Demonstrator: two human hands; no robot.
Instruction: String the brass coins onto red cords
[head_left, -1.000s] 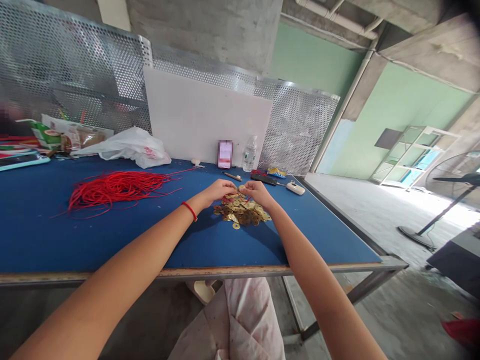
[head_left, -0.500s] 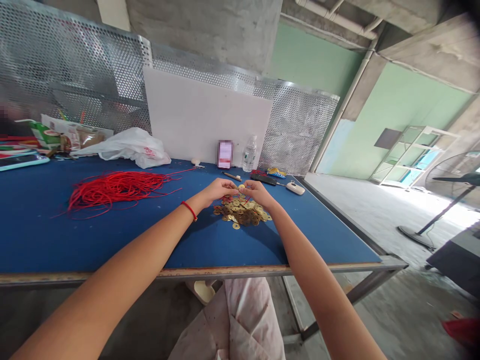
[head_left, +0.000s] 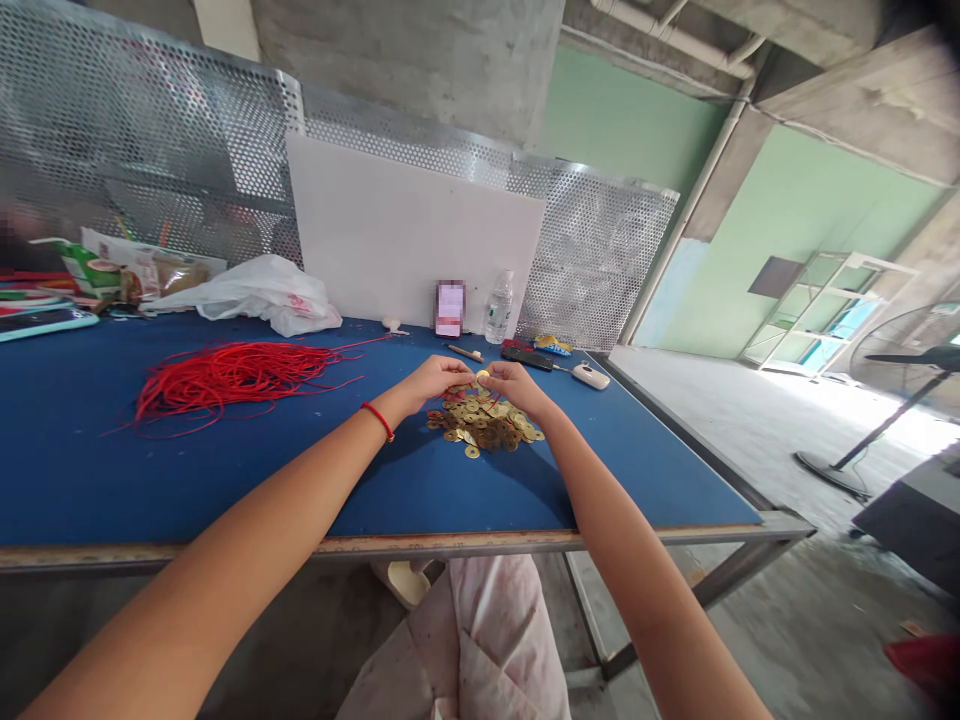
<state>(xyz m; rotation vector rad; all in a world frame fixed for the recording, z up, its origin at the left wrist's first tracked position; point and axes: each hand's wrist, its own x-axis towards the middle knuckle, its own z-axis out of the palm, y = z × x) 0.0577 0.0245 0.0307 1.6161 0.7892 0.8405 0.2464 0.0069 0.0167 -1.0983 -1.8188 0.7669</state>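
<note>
Above a heap of brass coins with holes in their middles, my two hands meet fingertip to fingertip. A single coin shows between them, pinched by my right hand. My left hand is closed in a pinch just left of that coin, with red cord hanging below its fingers; the exact grip is too small to see. Further left on the blue tabletop lies a loose bundle of red cords. A red bracelet circles my left wrist.
Along the back stand an upright phone and a clear bottle. A pen, a black object and a white key fob lie nearby. A crumpled plastic bag sits at the back left, before a perforated metal screen.
My fingers have shifted slightly around the coin, which now shows a little lower between the fingertips. The coin heap and red cord bundle stay where they were.
</note>
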